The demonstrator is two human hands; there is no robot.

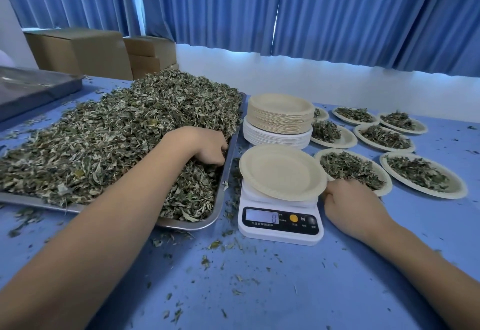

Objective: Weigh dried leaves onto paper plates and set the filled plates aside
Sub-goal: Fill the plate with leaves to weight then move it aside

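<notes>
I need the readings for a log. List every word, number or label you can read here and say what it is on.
"0": on the display of the white scale.
"M": right of the yellow button on the scale's front panel.
Print under the display and under the buttons: too small and blurred to read.
No text shows on the cardboard boxes or the plates.

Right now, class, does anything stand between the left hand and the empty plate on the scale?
Only the tray's raised rim lies between the left hand, in the leaves, and the empty plate; nothing else visible.
</notes>
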